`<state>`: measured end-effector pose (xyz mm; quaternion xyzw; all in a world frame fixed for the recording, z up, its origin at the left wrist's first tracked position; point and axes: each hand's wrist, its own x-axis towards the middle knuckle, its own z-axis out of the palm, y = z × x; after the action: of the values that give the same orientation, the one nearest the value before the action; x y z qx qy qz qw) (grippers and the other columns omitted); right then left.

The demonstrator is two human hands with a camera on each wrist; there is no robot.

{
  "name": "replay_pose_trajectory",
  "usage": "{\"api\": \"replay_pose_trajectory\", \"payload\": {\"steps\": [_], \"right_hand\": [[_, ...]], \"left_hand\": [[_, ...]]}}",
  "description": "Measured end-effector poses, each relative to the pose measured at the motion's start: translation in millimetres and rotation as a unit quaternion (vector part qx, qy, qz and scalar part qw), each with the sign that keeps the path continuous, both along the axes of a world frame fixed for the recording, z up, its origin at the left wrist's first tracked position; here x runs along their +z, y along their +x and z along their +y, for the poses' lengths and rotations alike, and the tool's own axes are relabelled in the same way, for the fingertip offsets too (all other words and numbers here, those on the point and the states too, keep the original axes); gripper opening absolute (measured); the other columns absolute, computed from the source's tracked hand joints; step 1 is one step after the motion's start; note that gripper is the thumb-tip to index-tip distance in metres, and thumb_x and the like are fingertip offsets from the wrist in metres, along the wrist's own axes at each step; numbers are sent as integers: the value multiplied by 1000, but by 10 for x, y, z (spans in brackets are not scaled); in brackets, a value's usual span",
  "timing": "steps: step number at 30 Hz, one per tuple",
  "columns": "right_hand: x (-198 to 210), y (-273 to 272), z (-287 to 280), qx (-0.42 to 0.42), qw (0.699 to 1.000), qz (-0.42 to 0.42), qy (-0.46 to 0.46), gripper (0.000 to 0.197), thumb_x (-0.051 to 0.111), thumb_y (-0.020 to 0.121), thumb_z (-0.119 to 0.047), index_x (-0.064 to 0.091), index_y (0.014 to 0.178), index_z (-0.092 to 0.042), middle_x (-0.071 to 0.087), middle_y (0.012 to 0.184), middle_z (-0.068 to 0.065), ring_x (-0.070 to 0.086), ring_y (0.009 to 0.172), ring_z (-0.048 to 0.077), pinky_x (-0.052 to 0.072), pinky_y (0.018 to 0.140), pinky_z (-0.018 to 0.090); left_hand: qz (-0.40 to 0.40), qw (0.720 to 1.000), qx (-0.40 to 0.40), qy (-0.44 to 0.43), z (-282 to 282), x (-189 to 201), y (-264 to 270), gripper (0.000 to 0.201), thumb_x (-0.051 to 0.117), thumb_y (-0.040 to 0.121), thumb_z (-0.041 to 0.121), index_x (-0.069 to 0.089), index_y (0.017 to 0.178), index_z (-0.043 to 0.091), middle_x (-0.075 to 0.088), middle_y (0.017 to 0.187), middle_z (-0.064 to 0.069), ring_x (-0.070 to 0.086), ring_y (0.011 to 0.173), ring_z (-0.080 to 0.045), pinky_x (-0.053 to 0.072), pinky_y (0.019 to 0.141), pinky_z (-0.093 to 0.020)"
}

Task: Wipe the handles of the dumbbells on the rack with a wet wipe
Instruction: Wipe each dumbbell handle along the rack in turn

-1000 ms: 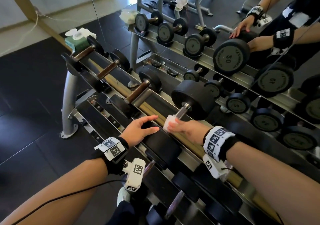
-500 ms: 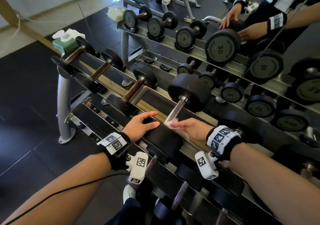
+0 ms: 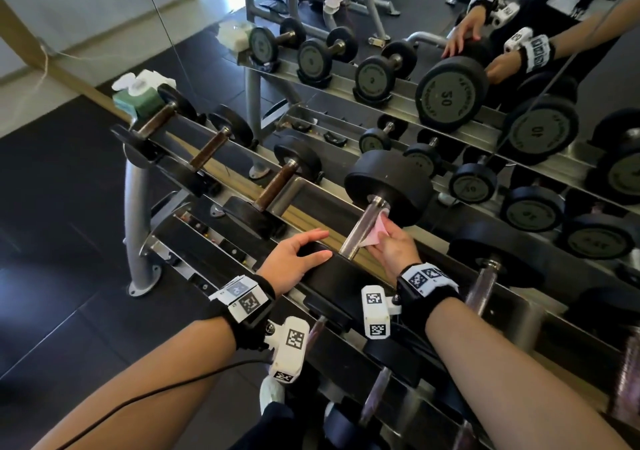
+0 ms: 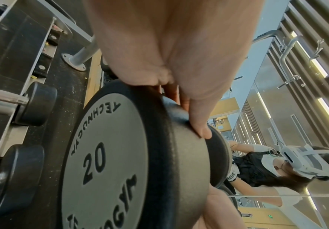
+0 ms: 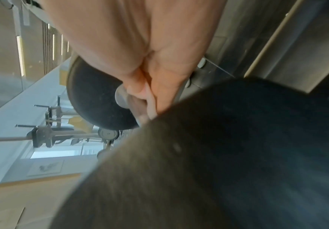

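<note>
A big black dumbbell marked 20 lies on the top tier of the rack (image 3: pixel 242 186); its steel handle (image 3: pixel 362 228) runs between a far head (image 3: pixel 388 186) and a near head (image 3: pixel 332 276). My right hand (image 3: pixel 391 245) pinches a pale pink wet wipe (image 3: pixel 375 231) against the right side of that handle, near its far end. My left hand (image 3: pixel 294 259) rests with straight fingers on top of the near head (image 4: pixel 120 162). In the right wrist view the fingers (image 5: pixel 140 93) curl beside the handle's collar; the near head (image 5: pixel 218 155) fills the foreground.
Three smaller dumbbells with brown handles (image 3: pixel 273 186) sit further left on the same tier. A green wipe pack (image 3: pixel 138 98) stands at the rack's far left end. Another steel-handled dumbbell (image 3: pixel 485 276) lies to the right. A mirror behind reflects the rack and my arms.
My right hand has slid the wipe from the near end of the handle toward the far head. The left hand has stayed on the near head.
</note>
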<state>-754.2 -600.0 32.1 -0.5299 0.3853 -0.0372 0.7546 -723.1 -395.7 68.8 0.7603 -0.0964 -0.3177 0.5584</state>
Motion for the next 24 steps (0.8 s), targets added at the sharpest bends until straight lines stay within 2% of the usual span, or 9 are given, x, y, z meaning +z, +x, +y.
{"api": "replay_pose_trajectory", "payload": {"steps": [2,4,7,9,11,13,17,21,24], "right_hand": [[10,-82,52,29,999,18,8,28,47,102,-8,66,106,-27,68,99,1,71,85,13,55,75,23],[40,-205,93,64,997,35,3,19,51,101,-14,69,105,-20,72,97,5,73,83,13,56,70,22],[107,-273,79,88,995,45,13,28,51,100,-6,64,126,-3,68,116,20,69,103,28,55,93,38],[140,-203,-3,35,998,30,41,30,44,99,4,62,122,-2,68,108,19,71,89,26,59,78,36],[159,-97,-67,-26,997,29,73,23,45,101,-3,63,114,-11,68,89,10,70,71,19,58,59,30],[117,-42,-48,-14,999,18,46,33,45,101,-2,63,124,-17,67,93,5,69,80,16,58,67,29],[-37,-144,71,43,998,10,-41,46,45,98,-1,63,130,-29,61,128,6,63,113,21,48,104,38],[-122,-269,125,110,991,36,-60,37,51,99,-8,75,105,-36,66,124,7,63,113,23,47,104,38],[-36,-316,94,124,989,59,-59,26,60,94,-6,78,95,-24,73,110,15,69,104,27,50,98,36]], "left_hand": [[-6,1000,-6,2,3,-9,9,44,66,91,22,57,134,27,51,143,4,53,127,-18,43,108,-42],[-10,1000,-9,3,4,-24,20,43,66,91,22,57,133,29,49,145,7,52,127,-16,44,108,-42],[-4,1000,-13,0,5,-47,36,42,66,91,22,58,132,30,47,146,8,51,128,-16,45,106,-42],[0,1000,-13,-4,6,-58,38,42,66,91,22,58,132,29,45,147,8,50,129,-16,45,107,-41],[-4,1000,-14,-5,6,-59,42,42,66,90,22,59,131,28,45,147,9,49,130,-14,45,107,-41],[-1,1000,-15,-4,8,-55,44,42,66,90,22,59,131,29,46,147,8,50,129,-15,45,107,-41],[8,1000,-11,-8,12,-52,34,44,66,90,22,58,132,30,49,145,3,52,128,-19,46,106,-43],[-1,1000,-18,-2,14,-59,40,44,66,91,23,57,133,28,47,146,6,50,129,-17,44,108,-43],[-4,1000,-18,-7,6,-61,43,43,66,91,22,57,133,27,47,145,5,50,129,-18,44,107,-43]]}}
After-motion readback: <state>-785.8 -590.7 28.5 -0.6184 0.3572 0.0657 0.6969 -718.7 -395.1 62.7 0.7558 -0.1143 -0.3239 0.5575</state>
